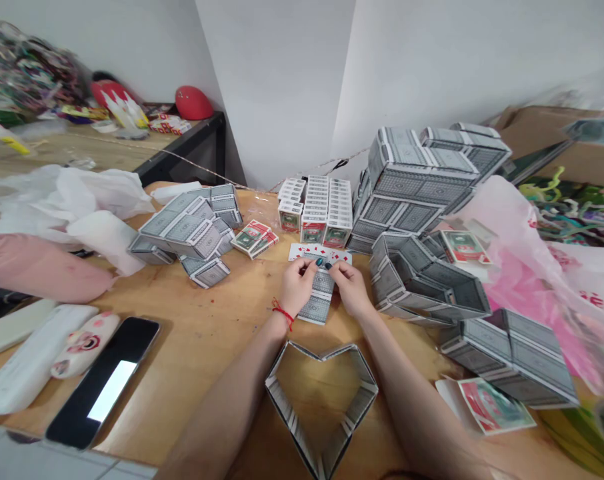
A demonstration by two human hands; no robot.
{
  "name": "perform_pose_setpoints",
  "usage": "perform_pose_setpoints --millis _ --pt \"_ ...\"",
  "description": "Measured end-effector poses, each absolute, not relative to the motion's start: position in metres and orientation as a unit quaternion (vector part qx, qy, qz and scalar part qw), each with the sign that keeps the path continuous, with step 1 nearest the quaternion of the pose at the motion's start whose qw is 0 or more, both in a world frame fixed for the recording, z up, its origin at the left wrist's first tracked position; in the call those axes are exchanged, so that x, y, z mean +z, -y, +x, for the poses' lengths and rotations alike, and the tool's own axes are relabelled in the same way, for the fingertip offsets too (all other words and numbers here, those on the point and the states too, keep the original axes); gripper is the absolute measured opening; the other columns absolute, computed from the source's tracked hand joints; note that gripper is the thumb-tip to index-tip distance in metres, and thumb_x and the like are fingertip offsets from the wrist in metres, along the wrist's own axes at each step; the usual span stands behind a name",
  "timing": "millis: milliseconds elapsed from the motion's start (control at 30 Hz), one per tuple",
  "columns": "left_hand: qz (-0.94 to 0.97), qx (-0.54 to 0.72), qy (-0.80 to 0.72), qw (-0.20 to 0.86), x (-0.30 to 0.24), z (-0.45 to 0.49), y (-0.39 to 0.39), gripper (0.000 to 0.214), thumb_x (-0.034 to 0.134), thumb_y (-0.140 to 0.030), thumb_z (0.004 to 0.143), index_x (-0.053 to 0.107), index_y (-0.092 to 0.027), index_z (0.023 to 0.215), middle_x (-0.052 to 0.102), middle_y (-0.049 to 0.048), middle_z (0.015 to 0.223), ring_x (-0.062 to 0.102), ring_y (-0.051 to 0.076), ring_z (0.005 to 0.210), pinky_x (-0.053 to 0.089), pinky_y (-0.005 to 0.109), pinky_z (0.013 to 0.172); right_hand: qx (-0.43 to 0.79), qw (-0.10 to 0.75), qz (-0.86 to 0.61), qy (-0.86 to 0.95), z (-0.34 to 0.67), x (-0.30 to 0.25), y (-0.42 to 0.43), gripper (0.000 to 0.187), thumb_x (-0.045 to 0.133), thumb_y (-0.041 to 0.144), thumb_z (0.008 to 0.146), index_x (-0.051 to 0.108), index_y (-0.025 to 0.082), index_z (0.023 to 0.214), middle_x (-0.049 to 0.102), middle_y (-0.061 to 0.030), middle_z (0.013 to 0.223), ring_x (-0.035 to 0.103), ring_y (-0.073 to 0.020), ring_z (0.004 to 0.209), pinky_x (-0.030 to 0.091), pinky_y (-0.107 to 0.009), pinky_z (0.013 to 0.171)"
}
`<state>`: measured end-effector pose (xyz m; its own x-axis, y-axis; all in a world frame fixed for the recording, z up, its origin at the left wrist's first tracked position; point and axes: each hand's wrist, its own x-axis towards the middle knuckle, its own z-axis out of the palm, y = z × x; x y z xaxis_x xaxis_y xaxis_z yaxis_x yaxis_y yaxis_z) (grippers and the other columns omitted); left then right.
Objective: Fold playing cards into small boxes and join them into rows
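My left hand (296, 288) and my right hand (351, 287) meet at the middle of the table, thumbs close together. Both are closed, pinching grey-backed playing cards (316, 308) between them; these cards run in a strip toward me. Just beyond my fingertips lies a row of face-up cards (299, 251) with red marks. How the cards join under my thumbs is hidden. Between my forearms stands a heart-shaped frame (278, 393) built from cards, open in its middle. A red string bracelet (283, 315) circles my left wrist.
Rows of card boxes (327, 200) stand at the back. Card structures are stacked at right (412, 173) and left (182, 223). Two card boxes (252, 237) lie left of my hands. A phone (105, 380) lies front left, an opened card box (499, 405) front right.
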<state>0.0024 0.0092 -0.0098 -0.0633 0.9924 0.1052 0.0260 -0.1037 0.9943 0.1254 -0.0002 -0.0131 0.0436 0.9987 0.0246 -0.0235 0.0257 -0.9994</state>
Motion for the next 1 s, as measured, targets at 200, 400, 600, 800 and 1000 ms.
perform_pose_setpoints --millis 200,400,600,800,1000 --pt "0.556 0.467 -0.48 0.493 -0.009 -0.006 -0.019 0.023 0.059 -0.036 0.068 0.06 -0.014 0.062 0.054 0.0 0.059 0.044 0.011 0.058 0.034 0.022 0.054 0.595 0.455 -0.496 0.44 0.126 -0.009 0.002 0.024 0.057 0.037 0.066 0.045 0.02 0.056 0.046 0.0058 0.046 0.043 -0.0093 0.037 0.035 -0.022 0.036" --pt "0.572 0.427 -0.458 0.53 -0.007 -0.014 -0.022 0.028 0.061 -0.039 0.066 0.053 -0.014 0.055 0.048 -0.0022 0.053 0.039 0.008 0.051 0.029 0.021 0.048 0.62 0.427 -0.486 0.444 0.125 -0.007 0.001 0.022 0.055 0.031 0.065 0.044 0.018 0.05 0.04 0.0076 0.033 0.034 -0.0054 0.027 0.02 -0.017 0.028" --pt "0.561 0.408 -0.463 0.552 -0.006 -0.021 -0.024 0.029 0.061 -0.039 0.065 0.05 -0.014 0.054 0.045 -0.0026 0.052 0.037 0.007 0.049 0.028 0.02 0.046 0.708 0.389 -0.427 0.406 0.13 -0.008 0.001 0.013 0.054 0.027 0.063 0.056 0.015 0.069 0.056 0.0006 0.04 0.053 -0.0127 0.036 0.037 -0.019 0.033" --pt "0.55 0.408 -0.466 0.56 -0.007 -0.025 -0.026 0.026 0.061 -0.036 0.065 0.051 -0.014 0.055 0.046 -0.0029 0.052 0.038 0.007 0.049 0.028 0.02 0.046 0.738 0.379 -0.395 0.395 0.134 -0.006 0.002 0.019 0.052 0.021 0.062 0.059 0.013 0.078 0.062 -0.0024 0.05 0.06 -0.0144 0.046 0.037 -0.018 0.035" --pt "0.541 0.436 -0.472 0.543 -0.008 -0.024 -0.026 0.024 0.061 -0.036 0.065 0.051 -0.015 0.061 0.048 -0.0033 0.055 0.041 0.008 0.052 0.031 0.02 0.049 0.675 0.456 -0.425 0.396 0.129 -0.009 0.0 0.02 0.059 0.032 0.065 0.057 0.016 0.078 0.056 0.0029 0.043 0.048 -0.0091 0.035 0.032 -0.018 0.033"
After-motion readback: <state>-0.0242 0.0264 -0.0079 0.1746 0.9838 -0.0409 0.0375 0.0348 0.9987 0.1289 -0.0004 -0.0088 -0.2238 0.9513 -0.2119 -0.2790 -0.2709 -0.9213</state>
